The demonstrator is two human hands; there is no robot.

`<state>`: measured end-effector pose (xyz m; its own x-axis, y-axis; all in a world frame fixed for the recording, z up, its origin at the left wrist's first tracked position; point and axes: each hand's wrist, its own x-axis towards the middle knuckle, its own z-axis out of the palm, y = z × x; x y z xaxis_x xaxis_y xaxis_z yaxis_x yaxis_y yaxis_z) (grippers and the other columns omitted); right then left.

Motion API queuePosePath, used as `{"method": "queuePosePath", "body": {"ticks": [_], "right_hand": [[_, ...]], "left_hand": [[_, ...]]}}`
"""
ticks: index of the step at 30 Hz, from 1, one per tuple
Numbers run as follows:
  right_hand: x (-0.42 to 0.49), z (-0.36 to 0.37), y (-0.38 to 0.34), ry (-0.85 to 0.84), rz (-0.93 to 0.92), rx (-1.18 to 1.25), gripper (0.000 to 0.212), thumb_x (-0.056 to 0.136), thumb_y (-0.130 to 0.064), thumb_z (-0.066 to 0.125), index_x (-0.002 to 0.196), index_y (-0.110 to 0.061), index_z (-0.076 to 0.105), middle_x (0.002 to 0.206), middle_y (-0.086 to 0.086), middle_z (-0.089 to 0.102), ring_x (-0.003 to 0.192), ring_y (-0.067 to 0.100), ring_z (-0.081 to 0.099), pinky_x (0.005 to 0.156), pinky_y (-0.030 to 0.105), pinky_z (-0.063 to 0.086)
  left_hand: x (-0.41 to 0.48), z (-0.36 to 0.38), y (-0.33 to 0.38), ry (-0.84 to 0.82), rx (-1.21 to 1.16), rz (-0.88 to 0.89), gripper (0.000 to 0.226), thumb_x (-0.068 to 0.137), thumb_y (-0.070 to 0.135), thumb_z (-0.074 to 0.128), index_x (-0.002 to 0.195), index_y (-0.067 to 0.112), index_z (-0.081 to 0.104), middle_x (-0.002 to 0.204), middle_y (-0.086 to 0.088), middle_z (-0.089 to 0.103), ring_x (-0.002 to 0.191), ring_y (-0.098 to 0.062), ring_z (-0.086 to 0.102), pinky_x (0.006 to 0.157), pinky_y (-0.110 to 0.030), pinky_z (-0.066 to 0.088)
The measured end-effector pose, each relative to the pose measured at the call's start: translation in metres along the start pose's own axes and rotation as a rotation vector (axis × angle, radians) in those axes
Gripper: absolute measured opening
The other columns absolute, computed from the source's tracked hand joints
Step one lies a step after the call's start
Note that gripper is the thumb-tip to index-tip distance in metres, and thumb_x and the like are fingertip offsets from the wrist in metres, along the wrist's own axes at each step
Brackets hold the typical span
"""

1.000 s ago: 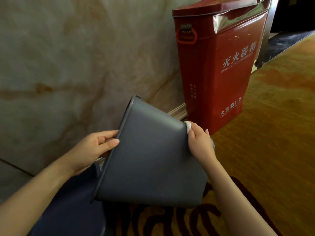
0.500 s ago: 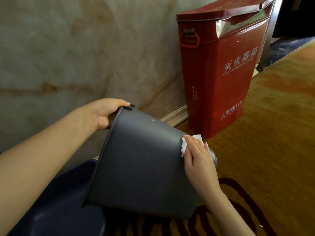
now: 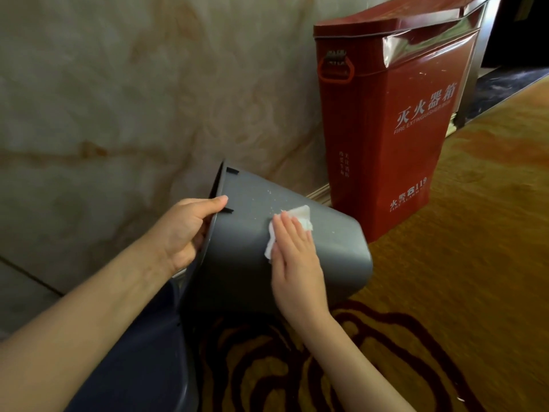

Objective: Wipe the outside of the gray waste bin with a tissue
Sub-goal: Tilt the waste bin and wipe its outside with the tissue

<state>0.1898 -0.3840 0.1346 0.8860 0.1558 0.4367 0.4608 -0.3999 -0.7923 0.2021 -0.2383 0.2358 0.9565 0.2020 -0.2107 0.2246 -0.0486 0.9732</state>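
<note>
The gray waste bin [image 3: 335,248] lies tipped on its side, its mouth turned left toward the wall and its base to the right. My left hand [image 3: 184,227] grips the rim at the mouth, thumb on the outside. My right hand [image 3: 292,251] lies flat on the bin's upper side and presses a crumpled white tissue [image 3: 301,217] against it; the tissue sticks out beyond the fingertips and at the hand's left edge. Small white specks dot the bin's surface above the tissue.
A tall red fire extinguisher box [image 3: 395,114] stands against the marble wall [image 3: 118,99] just right of the bin. Patterned orange carpet [image 3: 460,278] covers the floor. A dark blue object [image 3: 142,352] sits under my left forearm.
My right hand slid the tissue left from the bin's base end onto the middle of its side. My left hand shifted its hold lower on the rim, and the bin turned.
</note>
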Motion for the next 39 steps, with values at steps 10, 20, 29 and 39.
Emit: {"method": "queuePosePath", "body": {"ticks": [10, 20, 29, 39], "right_hand": [[0.039, 0.021, -0.042, -0.078, -0.139, -0.068, 0.045, 0.096, -0.014, 0.033, 0.14, -0.013, 0.032, 0.151, 0.005, 0.031, 0.142, 0.018, 0.019, 0.117, 0.036, 0.008], [0.006, -0.037, 0.082, -0.021, 0.33, -0.204, 0.042, 0.097, -0.019, 0.033, 0.14, -0.017, 0.033, 0.15, 0.001, 0.034, 0.138, 0.013, 0.026, 0.113, 0.029, 0.012], [0.004, -0.027, 0.061, -0.038, 0.277, -0.075, 0.042, 0.098, -0.016, 0.032, 0.141, -0.015, 0.031, 0.153, 0.002, 0.026, 0.142, 0.013, 0.016, 0.118, 0.033, 0.01], [0.048, 0.023, -0.031, -0.114, -0.21, -0.171, 0.045, 0.097, -0.015, 0.031, 0.142, -0.016, 0.027, 0.154, 0.002, 0.024, 0.143, 0.016, 0.012, 0.116, 0.033, 0.007]], "left_hand": [[-0.004, -0.005, -0.005, -0.097, 0.048, 0.076, 0.027, 0.092, 0.017, 0.046, 0.092, 0.009, 0.072, 0.081, -0.009, 0.077, 0.075, -0.014, 0.073, 0.065, -0.022, 0.058], [-0.012, -0.029, -0.01, -0.124, 0.075, 0.0, 0.033, 0.09, 0.019, 0.05, 0.073, 0.01, 0.077, 0.07, -0.005, 0.077, 0.065, -0.013, 0.072, 0.055, -0.02, 0.055], [-0.019, -0.023, -0.002, -0.194, 0.018, -0.033, 0.032, 0.089, 0.003, 0.045, 0.109, 0.023, 0.06, 0.1, -0.001, 0.076, 0.084, -0.015, 0.073, 0.059, -0.023, 0.057], [-0.026, -0.029, -0.008, -0.257, 0.061, -0.015, 0.055, 0.07, 0.014, 0.059, 0.124, 0.024, 0.055, 0.109, -0.006, 0.074, 0.091, -0.019, 0.072, 0.068, -0.027, 0.059]]}}
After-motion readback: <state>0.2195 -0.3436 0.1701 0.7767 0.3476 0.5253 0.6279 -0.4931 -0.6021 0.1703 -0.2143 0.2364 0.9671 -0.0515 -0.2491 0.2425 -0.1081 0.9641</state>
